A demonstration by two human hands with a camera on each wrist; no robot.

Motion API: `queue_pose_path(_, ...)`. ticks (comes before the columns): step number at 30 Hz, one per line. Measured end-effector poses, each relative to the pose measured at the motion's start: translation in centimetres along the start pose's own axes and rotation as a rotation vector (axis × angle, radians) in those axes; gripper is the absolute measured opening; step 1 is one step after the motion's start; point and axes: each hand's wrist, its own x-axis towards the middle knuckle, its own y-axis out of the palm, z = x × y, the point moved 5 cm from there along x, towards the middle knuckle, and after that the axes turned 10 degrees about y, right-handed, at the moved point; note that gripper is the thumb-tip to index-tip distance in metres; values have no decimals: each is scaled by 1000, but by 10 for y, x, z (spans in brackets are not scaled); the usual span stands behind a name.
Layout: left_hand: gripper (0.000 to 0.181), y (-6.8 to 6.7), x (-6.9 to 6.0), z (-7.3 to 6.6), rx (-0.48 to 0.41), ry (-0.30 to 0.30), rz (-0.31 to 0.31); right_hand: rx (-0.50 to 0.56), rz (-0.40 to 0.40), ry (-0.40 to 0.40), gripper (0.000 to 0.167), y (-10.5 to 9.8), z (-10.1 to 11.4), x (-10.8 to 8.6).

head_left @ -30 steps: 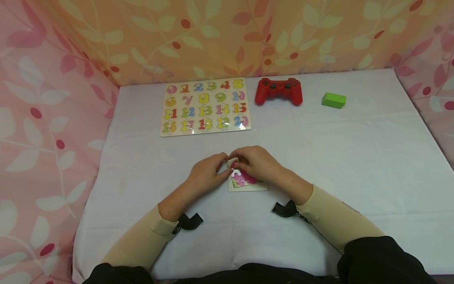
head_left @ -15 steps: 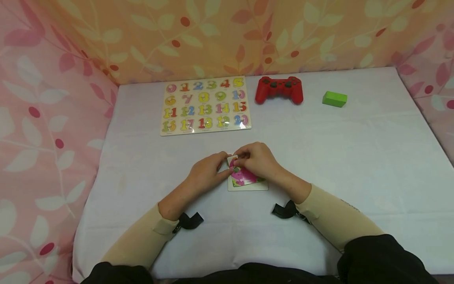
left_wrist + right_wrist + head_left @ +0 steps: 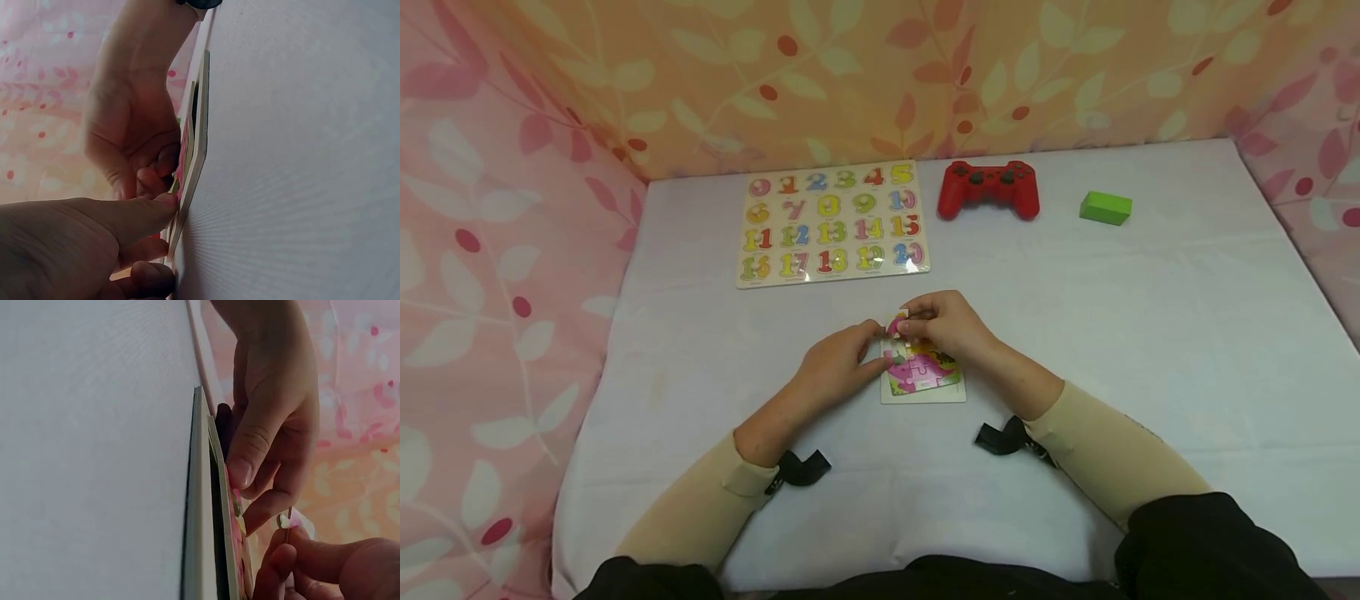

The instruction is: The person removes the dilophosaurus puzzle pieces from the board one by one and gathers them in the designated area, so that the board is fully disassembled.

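Note:
In the head view, a small jigsaw puzzle (image 3: 925,371) with a pink picture lies askew on its pale backing board (image 3: 925,399). My left hand (image 3: 837,368) holds its left side, thumb on the picture and fingers at the edge. Beyond the puzzle's top corner, my right hand (image 3: 953,332) pinches a loose pink puzzle piece (image 3: 895,326) between thumb and fingers. The right wrist view shows that piece (image 3: 299,522) apart from the puzzle, edge on. Both wrist views show a dark gap between puzzle and backing board. Some fingertips are hidden.
A wooden number board (image 3: 833,223) lies at the back left of the white-covered table (image 3: 1075,333). A red game controller (image 3: 988,190) and a green block (image 3: 1106,207) are to its right. Patterned cloth (image 3: 850,83) hangs around the table's back and sides.
My right hand has lifted away from the puzzle, up and slightly right, with the pink piece in its fingers. More of the picture and a gap now show. My left hand stays put.

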Motion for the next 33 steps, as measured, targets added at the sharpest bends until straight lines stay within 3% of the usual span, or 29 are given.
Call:
queue_pose_path(6, 43, -1, -1, -1, 2, 12, -3, 46, 84, -29, 33, -5, 2, -1)
queue_pose_path(10, 46, -1, -1, -2, -1, 27, -14, 42, 88, -98, 34, -13, 8, -5)
queue_pose_path(18, 47, -1, -4, -1, 8, 20, -21, -87, 4, -184, 36, -28, 28, -28)
queue_pose_path(22, 50, -1, -4, -1, 4, 12, -15, -84, -31, -191, 37, -40, 32, -43)
queue_pose_path(27, 68, -1, -6, 0, -11, -9, 16, -68, -60, -193, 42, -60, 36, -58)
queue_pose_path(33, 92, 3, -6, -2, 12, -15, 80, -229, -127, -251, 42, -81, 36, -70)
